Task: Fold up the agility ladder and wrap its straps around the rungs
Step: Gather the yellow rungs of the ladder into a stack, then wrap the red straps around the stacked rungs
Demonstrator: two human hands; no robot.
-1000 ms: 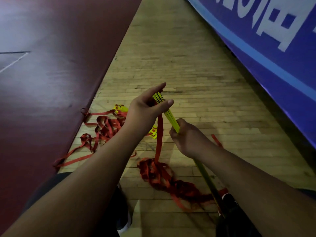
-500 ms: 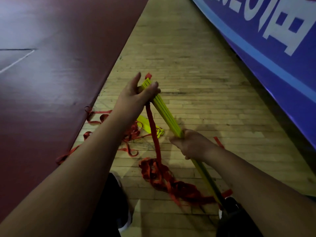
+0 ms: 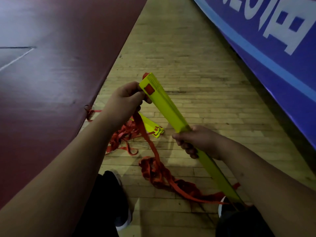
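Note:
A stack of flat yellow rungs (image 3: 168, 108) slants from upper left to lower right in front of me. My right hand (image 3: 199, 140) grips the stack at its middle. My left hand (image 3: 127, 98) holds the red strap (image 3: 148, 142) beside the stack's upper end, fingers curled round it. From that hand the strap hangs down to a red tangle (image 3: 164, 178) on the floor. Several more yellow rungs (image 3: 150, 124) lie on the floor behind the strap, among loose red loops (image 3: 122, 135).
I stand on a wooden floor (image 3: 196, 65). A dark red mat (image 3: 56, 57) borders it on the left and a blue banner (image 3: 273, 48) slants along the right. My dark shoes (image 3: 119, 202) are at the bottom, close to the strap tangle.
The rung stack has turned its flat face toward me. My left hand has closed from an open pinch at the top end to a fist round the strap.

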